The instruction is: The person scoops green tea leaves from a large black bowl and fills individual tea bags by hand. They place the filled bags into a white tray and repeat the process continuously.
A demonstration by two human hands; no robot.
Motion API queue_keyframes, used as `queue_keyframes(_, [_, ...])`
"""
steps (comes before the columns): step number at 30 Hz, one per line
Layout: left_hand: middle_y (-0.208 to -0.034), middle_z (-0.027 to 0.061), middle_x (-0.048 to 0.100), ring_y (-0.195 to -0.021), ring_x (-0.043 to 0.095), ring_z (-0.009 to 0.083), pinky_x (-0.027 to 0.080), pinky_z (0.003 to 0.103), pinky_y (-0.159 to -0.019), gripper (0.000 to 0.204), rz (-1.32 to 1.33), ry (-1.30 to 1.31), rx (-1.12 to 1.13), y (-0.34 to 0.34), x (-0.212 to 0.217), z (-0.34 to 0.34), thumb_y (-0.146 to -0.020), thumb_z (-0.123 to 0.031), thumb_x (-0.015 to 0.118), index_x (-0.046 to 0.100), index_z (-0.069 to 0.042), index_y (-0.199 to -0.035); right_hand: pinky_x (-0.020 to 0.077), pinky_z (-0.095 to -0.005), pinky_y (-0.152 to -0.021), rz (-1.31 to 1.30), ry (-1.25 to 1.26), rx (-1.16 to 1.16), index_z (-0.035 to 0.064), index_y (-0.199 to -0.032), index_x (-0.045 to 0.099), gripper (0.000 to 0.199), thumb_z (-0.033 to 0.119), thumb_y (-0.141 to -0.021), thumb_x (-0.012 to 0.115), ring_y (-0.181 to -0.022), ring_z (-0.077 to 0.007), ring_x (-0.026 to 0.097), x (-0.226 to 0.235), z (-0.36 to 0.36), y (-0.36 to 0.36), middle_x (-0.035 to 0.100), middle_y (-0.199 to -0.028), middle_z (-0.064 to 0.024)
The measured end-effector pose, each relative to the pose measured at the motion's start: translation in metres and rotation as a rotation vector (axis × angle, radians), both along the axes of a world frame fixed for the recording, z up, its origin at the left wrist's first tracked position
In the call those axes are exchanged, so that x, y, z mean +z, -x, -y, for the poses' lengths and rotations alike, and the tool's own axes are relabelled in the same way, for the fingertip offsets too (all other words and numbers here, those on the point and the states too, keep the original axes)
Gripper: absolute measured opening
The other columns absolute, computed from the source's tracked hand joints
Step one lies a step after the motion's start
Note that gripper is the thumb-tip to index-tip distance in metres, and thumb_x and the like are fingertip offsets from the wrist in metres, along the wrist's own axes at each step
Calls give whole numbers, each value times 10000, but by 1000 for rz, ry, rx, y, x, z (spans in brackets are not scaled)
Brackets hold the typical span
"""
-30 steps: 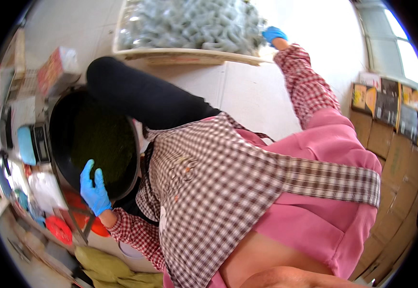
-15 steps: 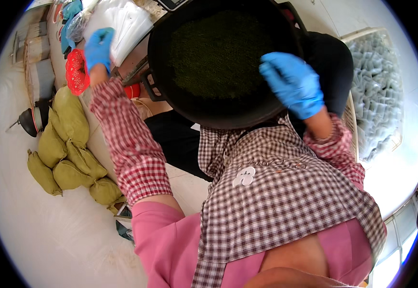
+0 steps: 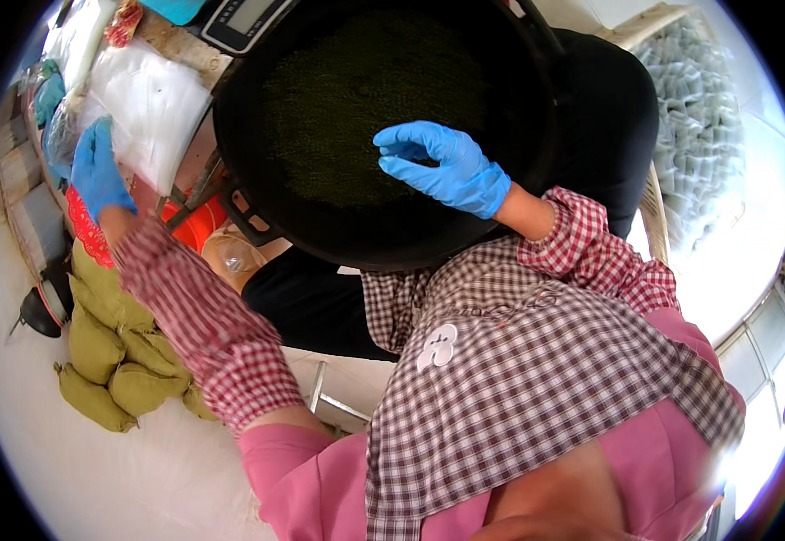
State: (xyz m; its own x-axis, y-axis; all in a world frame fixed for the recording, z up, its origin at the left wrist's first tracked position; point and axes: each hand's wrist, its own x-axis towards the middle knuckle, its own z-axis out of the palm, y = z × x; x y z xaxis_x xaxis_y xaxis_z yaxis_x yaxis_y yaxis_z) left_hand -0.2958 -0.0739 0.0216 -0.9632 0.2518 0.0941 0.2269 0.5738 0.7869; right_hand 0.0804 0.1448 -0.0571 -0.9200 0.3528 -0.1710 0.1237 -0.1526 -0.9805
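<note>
A wide black pan (image 3: pixel 320 236) lies across my lap, with a layer of loose dark green, leaf-like material (image 3: pixel 347 99) in it. My right hand (image 3: pixel 447 169), in a blue glove, hovers above this material. Its thumb and fingers curve around a visible gap, and nothing shows between them. At the left, my gloved left hand (image 3: pixel 101 171) is beside a stack of clear plastic bags (image 3: pixel 149 113), its fingers stretched out. Whether its fingertips touch the bags is unclear, and I see nothing held in it.
Behind the pan's left side sits a digital scale (image 3: pixel 248 20). A red openwork basket (image 3: pixel 89 225) and an orange-red container (image 3: pixel 201 224) are below the bags. Olive cloth sacks (image 3: pixel 109 347) are piled at the left. A crate of clear packets (image 3: pixel 690 135) stands at the right.
My right hand has swung left from the pan's right edge to over the green material. The view has turned, bringing the scale into fuller sight; my left hand stays beside the bags.
</note>
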Motion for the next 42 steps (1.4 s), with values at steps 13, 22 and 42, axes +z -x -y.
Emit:
queue_keyframes(13, [-843,62,652,-708,597,109,497,224,-621,135,723,-501,-12,-363,-69,-55,-820,-10,647,652,19,-952,497,-289,-669,299,-357,369,76,-1045,529,511,426,-729,727,-706,-169,599,17,4,-43,603,-760,-76])
queue_keyframes(22, [-795,127,661,-689,647,211,560,321,-628,139,970,-787,125,-404,-91,-46,-797,-64,668,638,-3,-918,476,-341,-597,250,-308,357,82,-942,603,298,370,-872,578,-650,-214,603,0,2,-64,617,-732,-98])
queue_keyframes(42, [-871,119,678,-790,656,253,520,356,-674,523,587,-115,-405,-320,-119,-60,-774,-415,703,604,-31,-1115,496,-411,-776,-333,-1301,10,131,-1120,551,373,211,-766,636,-889,-306,613,-12,-5,-36,617,-971,-142])
